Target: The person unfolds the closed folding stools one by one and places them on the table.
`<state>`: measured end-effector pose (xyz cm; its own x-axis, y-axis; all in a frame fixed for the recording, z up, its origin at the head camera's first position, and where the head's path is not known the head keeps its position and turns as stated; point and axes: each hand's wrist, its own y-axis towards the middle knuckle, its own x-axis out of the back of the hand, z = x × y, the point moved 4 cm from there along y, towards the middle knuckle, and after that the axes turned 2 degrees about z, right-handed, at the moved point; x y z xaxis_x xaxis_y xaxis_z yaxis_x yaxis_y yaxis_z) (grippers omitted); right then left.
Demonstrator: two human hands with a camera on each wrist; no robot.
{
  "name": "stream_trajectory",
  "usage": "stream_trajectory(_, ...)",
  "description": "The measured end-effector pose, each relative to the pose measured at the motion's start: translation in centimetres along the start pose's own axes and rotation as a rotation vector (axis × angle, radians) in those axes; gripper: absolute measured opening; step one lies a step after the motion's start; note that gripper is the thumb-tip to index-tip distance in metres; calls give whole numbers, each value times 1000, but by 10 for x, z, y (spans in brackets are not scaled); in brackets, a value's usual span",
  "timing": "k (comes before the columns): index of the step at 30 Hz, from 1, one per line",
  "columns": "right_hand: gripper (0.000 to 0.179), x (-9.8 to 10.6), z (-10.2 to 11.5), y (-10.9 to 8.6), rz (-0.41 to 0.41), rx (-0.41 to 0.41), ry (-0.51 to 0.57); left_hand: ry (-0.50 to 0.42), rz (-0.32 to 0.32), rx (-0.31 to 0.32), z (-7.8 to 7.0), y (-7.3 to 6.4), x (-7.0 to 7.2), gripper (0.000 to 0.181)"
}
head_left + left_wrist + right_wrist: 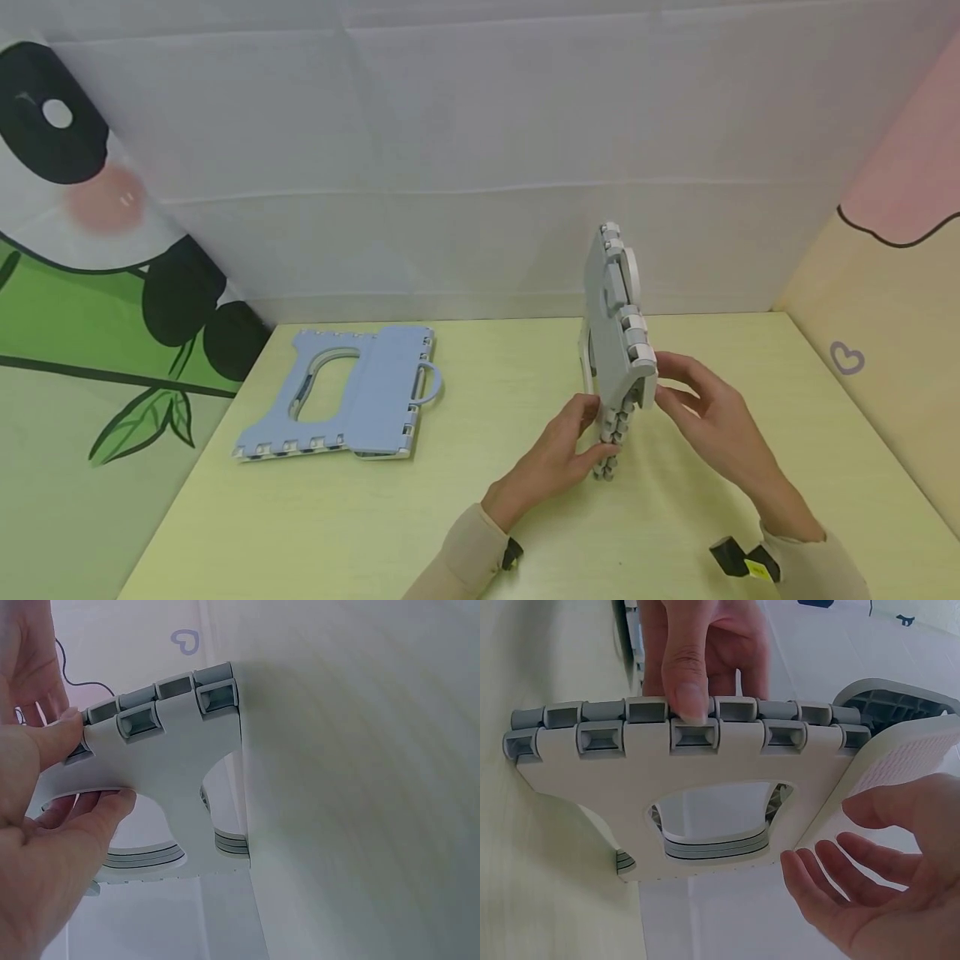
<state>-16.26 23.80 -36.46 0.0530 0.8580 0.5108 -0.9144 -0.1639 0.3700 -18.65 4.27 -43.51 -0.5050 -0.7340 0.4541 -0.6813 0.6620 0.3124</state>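
Observation:
A pale grey folding step stool (611, 317) stands on edge on the table, largely folded. In the right wrist view, its top panel (900, 754) angles away from the leg panel (727, 761) with the handle cutout. My left hand (551, 454) grips the leg panel by its near hinged edge, thumb over the hinge knuckles and fingers through the cutout, as the left wrist view shows. On the stool's right side, my right hand (716, 421) has its fingers loosely bent, fingertips right at the top panel, with a gap between thumb and fingers.
A blue folding step stool (382, 387) lies folded flat on the left of the table (495, 350), its loop handle pointing right. A white cloth backdrop (420, 167) rises behind the table, with printed panels at both sides.

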Motion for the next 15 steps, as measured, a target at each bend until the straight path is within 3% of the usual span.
stream_trajectory(15, 43, -14, -16, -12, 21, -33, -13, 1, -6, 27, 2, -1, 1, 49)
